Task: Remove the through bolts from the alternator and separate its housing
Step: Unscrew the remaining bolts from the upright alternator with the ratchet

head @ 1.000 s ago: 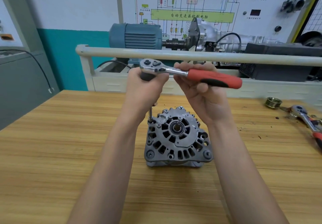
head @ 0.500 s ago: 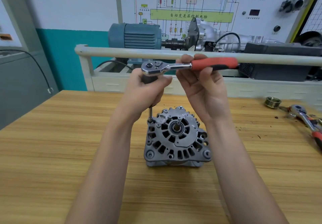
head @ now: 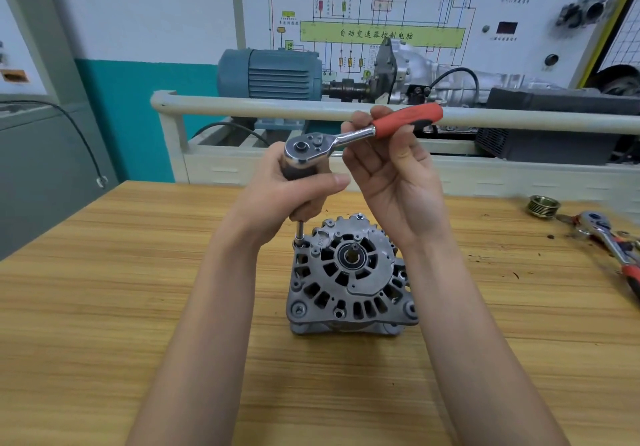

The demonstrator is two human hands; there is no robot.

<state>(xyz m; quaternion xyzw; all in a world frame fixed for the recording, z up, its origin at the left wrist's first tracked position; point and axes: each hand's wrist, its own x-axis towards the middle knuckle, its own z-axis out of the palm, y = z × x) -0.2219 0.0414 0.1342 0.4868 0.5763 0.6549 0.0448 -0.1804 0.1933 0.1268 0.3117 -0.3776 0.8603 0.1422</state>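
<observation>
A grey alternator (head: 349, 279) stands on the wooden table (head: 104, 307), shaft end up. A red-handled ratchet (head: 363, 133) sits atop a thin extension (head: 300, 229) that drops onto a bolt at the housing's upper left corner. My left hand (head: 291, 196) grips the dark socket piece under the ratchet head. My right hand (head: 388, 171) is palm up, its fingertips pinching the ratchet handle near the chrome neck. Another bolt head (head: 359, 217) shows at the housing's top edge.
A second ratchet (head: 613, 241) and a grooved pulley (head: 543, 206) lie at the table's right side. Behind the table runs a pale rail (head: 242, 106) with a blue motor (head: 270, 73) and a training board.
The ratchet handle has swung away from me, counter-clockwise, its red grip rising to the rail. My left hand stays on the socket and the alternator has not moved.
</observation>
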